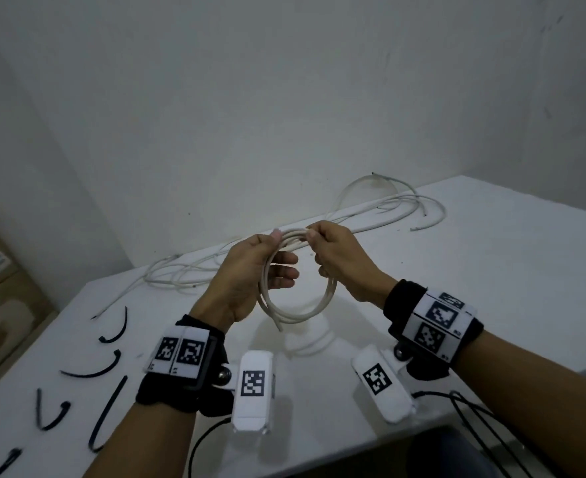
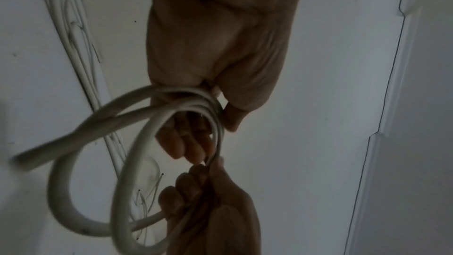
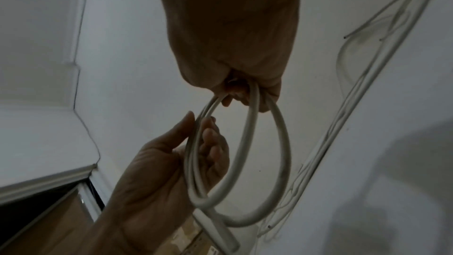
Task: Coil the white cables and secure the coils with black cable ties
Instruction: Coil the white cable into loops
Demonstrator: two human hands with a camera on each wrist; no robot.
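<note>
I hold one white cable coil point(image 1: 286, 284) in the air above the white bench point(image 1: 491, 270), between both hands. My left hand point(image 1: 250, 281) cradles the left side of the coil: the loops run through the palm, the thumb lies over the top strands, and the fingers curl loosely through the ring, so this grip grasps the coil. My right hand point(image 1: 343, 257) is clenched around the top right of the coil, with the fingers wrapped over the bundled strands. The coil hangs as several stacked loops, and one free cable end point(image 1: 279, 327) points down toward me at the lower left. The remaining loose white cables point(image 1: 370, 215) lie uncoiled along the far edge of the bench, against the wall. The black cable ties point(image 1: 108, 412) lie scattered on the bench at my near left, well apart from the coil and touching neither hand.
</note>
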